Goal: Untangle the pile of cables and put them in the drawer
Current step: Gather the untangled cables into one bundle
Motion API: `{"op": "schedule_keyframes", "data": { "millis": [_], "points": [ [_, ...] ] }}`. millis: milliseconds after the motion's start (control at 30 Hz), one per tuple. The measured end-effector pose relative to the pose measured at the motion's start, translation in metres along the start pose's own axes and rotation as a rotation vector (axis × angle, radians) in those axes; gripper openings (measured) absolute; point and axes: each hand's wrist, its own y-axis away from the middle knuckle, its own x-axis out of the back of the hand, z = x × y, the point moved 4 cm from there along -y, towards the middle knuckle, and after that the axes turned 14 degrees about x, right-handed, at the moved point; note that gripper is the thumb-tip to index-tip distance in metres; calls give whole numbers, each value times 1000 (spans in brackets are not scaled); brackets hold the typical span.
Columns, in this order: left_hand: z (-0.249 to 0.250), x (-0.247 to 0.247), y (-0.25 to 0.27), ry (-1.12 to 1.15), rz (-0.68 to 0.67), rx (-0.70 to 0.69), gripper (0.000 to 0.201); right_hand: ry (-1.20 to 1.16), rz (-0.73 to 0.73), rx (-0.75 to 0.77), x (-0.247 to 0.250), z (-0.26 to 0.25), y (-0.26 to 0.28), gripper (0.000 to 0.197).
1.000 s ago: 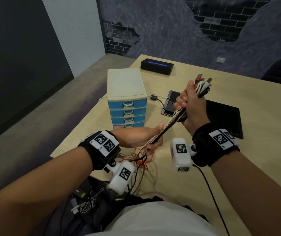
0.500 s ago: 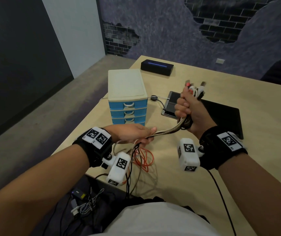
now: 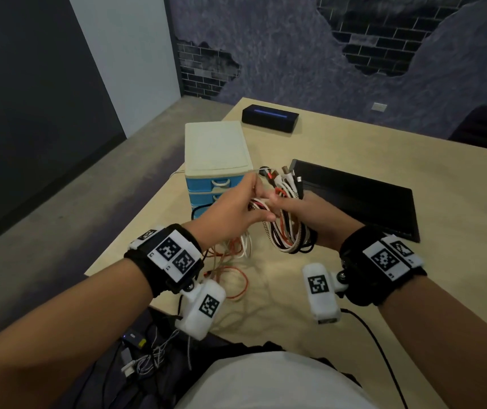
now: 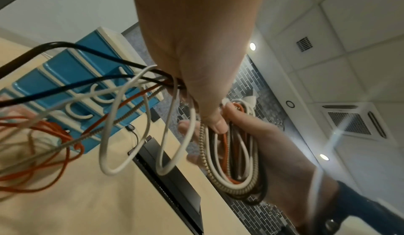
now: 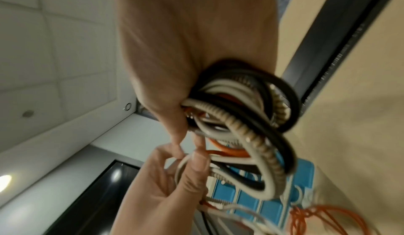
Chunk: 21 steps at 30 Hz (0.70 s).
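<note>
Head view: the right hand is closed around a looped bundle of cables of black, white, orange and braided strands, held above the table, with the connector ends fanning out above the fingers. The left hand, just beside and touching the right, curls its fingers round strands where they leave the bundle. From the left hand, loose cable lengths hang down to an orange tangle lying on the table below both wrists. The blue drawer unit stands just beyond the hands, its drawers closed; a black flat panel lies on the table behind the right hand.
</note>
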Motion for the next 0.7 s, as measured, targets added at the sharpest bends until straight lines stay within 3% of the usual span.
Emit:
{"op": "schedule_keyframes", "data": {
  "millis": [200, 267, 300, 400, 600, 700],
  "points": [
    [4, -3, -2, -17, -74, -57, 54, -44, -236, -205, -14, 7, 13, 57],
    [2, -5, -2, -18, -96, -54, 54, -49, -270, -246, -17, 12, 15, 87],
    [1, -6, -2, -20, -112, -55, 54, -59, -290, -242, -19, 12, 16, 91],
    [-2, -6, -4, -52, -143, -43, 55, -16, -274, -220, -24, 6, 17, 58],
    [-6, -10, -8, -160, -195, -35, 53, 138, -294, -221, -23, 12, 8, 78],
    [-8, -10, -9, -193, -197, -35, 50, 144, -303, -191, -21, 12, 8, 38]
  ]
}}
